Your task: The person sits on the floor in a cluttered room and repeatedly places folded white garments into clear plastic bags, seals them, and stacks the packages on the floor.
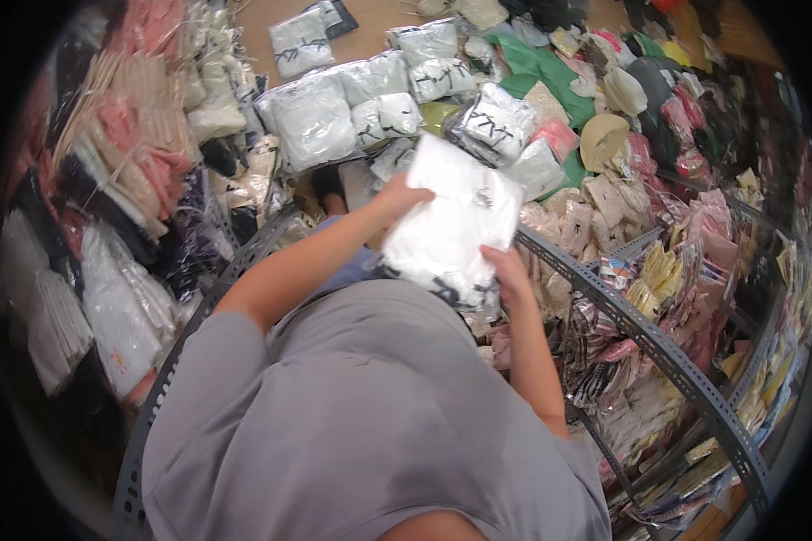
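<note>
At the centre of the frame, holds a white garment pack in clear plastic (451, 216) between left hand (403, 200) and right hand (507, 270), just beyond the grey T-shirt (379, 406). With the left hand, pinches the pack's left edge, thumb on the upper face; cannot tell how the remaining fingers lie underneath. With the right hand, grips the lower right edge, thumb likewise on the face; cannot tell whether the other fingers are spread or pressed together. On the pack, shows dark trim at the lower end and a faint grey mark toward the upper right. In the upper centre, displays bagged white garments (311, 126), some with dark ties, side by side. At upper right, includes green cloth (537, 68) and a round beige hat-like item (604, 140). Across the right side, shows a slotted metal bar (645, 331), with yellow bundles (656, 279) just above in the frame. At left, includes piled pink garments (153, 171) and, lower, white garments in plastic bags (122, 302).
</note>
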The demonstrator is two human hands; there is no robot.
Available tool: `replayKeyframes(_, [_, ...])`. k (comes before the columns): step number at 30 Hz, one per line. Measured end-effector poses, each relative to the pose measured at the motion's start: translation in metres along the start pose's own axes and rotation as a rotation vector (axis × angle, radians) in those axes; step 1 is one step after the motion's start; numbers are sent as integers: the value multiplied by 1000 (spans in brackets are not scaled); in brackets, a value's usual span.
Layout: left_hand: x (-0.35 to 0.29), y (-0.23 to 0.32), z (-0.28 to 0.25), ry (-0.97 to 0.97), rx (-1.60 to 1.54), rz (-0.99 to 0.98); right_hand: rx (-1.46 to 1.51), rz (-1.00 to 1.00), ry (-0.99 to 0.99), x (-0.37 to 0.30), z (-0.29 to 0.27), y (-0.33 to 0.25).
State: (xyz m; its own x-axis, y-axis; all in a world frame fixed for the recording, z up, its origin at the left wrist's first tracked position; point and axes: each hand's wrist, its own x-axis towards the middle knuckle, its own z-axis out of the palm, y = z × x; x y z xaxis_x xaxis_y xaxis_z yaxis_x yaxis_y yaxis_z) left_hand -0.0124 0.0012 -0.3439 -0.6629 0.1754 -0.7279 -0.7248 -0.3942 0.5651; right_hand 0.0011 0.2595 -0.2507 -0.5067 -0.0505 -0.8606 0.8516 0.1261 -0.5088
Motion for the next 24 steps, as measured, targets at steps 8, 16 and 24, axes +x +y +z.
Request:
replayKeyframes(8, [-23,-15,-46,104,74,-48,-10,-1,-57,36,31,54])
replayKeyframes(16, [-35,-9,-45,225,216,-203,-108,-32,-43,54,41,75])
replayKeyframes(24, [-24,-42,-47,175,358,-205,-105,15,9,43,27,97])
